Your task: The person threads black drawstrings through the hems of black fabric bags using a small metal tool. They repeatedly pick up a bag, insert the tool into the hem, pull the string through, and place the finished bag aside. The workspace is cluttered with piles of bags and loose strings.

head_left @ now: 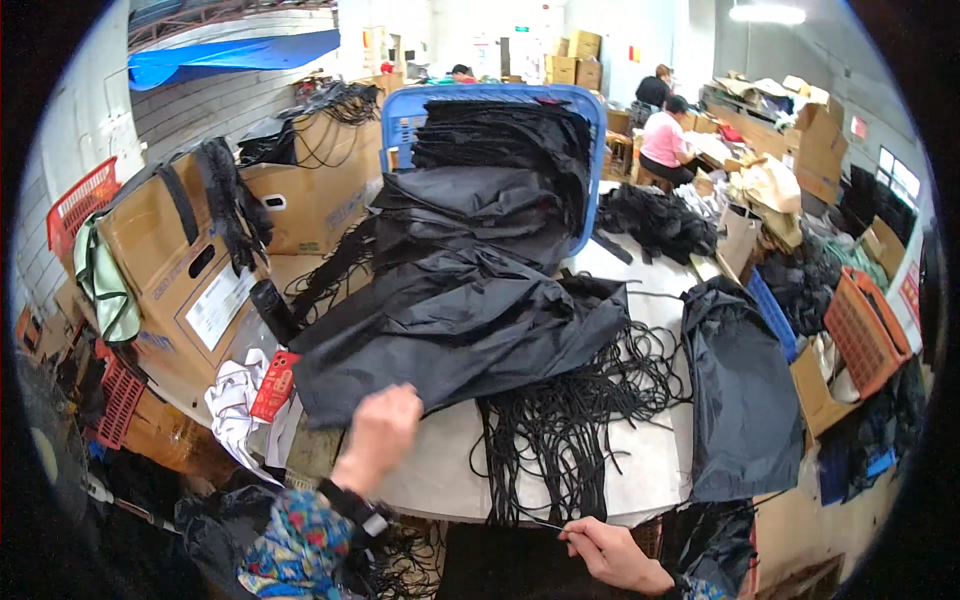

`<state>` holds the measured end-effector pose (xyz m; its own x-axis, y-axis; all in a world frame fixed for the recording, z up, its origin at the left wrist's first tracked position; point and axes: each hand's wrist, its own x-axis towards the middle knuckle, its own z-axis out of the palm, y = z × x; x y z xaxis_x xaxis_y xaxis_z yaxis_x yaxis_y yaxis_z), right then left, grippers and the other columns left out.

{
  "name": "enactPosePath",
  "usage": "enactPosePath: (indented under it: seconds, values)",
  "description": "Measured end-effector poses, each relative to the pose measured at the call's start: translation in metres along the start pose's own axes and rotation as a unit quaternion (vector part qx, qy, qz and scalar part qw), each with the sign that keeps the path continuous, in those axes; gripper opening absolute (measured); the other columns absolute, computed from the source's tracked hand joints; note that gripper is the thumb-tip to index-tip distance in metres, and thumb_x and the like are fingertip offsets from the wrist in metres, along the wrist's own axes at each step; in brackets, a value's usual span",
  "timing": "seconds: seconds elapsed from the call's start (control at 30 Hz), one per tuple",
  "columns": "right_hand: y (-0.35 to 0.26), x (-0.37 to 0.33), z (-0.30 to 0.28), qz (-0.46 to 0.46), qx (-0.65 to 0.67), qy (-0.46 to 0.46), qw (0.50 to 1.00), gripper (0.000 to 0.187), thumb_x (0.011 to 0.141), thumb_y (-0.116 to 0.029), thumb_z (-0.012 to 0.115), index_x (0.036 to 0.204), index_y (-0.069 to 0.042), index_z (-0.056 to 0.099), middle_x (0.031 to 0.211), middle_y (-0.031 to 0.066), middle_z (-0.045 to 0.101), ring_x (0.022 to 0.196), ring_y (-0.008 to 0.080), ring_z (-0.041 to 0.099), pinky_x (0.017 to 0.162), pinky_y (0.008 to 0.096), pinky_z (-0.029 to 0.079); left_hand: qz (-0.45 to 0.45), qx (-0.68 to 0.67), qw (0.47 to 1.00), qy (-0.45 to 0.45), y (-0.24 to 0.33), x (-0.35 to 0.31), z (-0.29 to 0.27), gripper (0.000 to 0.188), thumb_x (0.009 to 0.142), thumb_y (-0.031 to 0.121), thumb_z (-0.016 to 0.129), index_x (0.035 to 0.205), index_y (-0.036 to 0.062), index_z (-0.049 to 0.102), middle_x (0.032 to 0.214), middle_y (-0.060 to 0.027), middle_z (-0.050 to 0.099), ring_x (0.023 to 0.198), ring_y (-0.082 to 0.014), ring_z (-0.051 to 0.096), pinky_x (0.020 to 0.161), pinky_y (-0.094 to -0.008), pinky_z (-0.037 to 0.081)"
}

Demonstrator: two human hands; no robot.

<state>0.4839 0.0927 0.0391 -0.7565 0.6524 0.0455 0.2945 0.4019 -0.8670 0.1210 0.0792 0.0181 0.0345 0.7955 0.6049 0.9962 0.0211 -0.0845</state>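
At five o'clock the right hand [603,553] pinches a thin silvery rod [549,527] between closed fingertips; just beyond, loose black cords [570,440] could snag it, being tangled; at seven the left hand [382,435] half-curls, hold unclear, by central smooth black fabric [460,310].

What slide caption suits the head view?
Left hand by black fabric, right hand pinching a thin rod beside black cords.

Cords [560,440] — on table [650,455], before fabric [460,320] | basket [500,92] — behind fabric | cloth panel [742,400] right of cords | carton [150,275] left of fabric
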Motion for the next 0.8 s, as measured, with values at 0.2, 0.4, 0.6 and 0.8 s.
enactPosePath:
  seconds: [0.2, 0.4, 0.6, 0.8]
  values:
    - [0.009, 0.048, 0.034, -0.115, -0.183, 0.051, 0.975, 0.020, 0.079, 0.005, 0.053, 0.098, -0.001, 0.056, 0.086, 0.0174, 0.060, 0.075, 0.0319, 0.061, 0.064, 0.0375, 0.050, 0.019, -0.026, 0.990, -0.137, 0.157, -0.062, 0.000, 0.031, 0.077, 0.015, 0.057, 0.105, 0.0028, 0.061, 0.121, -0.0151, 0.056, 0.112, -0.0282, 0.054, 0.094, -0.0425, 0.044]
    - [0.055, 0.057, 0.014, -0.051, -0.432, 0.077, 0.897, 0.014, 0.081, -0.004, 0.050, 0.093, -0.011, 0.047, 0.079, 0.0099, 0.054, 0.066, 0.0320, 0.062, 0.053, 0.0432, 0.050, -0.247, -0.305, 0.919, 0.032, 0.192, -0.101, -0.059, 0.022, 0.081, 0.009, 0.066, 0.102, 0.0025, 0.060, 0.105, -0.0130, 0.060, 0.090, -0.0308, 0.058, 0.085, -0.0390, 0.046]
    - [0.059, 0.075, -0.009, -0.090, -0.334, 0.047, 0.937, 0.009, 0.090, -0.010, 0.049, 0.098, -0.009, 0.053, 0.084, 0.0128, 0.058, 0.073, 0.0360, 0.059, 0.059, 0.0435, 0.045, -0.571, -0.521, 0.626, 0.100, 0.201, -0.145, -0.045, 0.023, 0.094, 0.017, 0.057, 0.108, -0.0013, 0.054, 0.093, -0.0031, 0.054, 0.082, -0.0082, 0.052, 0.074, -0.0242, 0.046]
    - [0.065, 0.077, -0.015, -0.103, -0.303, 0.049, 0.946, 0.009, 0.091, -0.010, 0.049, 0.098, -0.008, 0.053, 0.087, 0.0128, 0.060, 0.076, 0.0356, 0.060, 0.061, 0.0433, 0.046, -0.454, -0.362, 0.810, 0.083, 0.200, -0.114, -0.046, 0.032, 0.081, 0.010, 0.069, 0.108, -0.0018, 0.057, 0.100, -0.0113, 0.052, 0.084, -0.0197, 0.055, 0.074, -0.0303, 0.045]
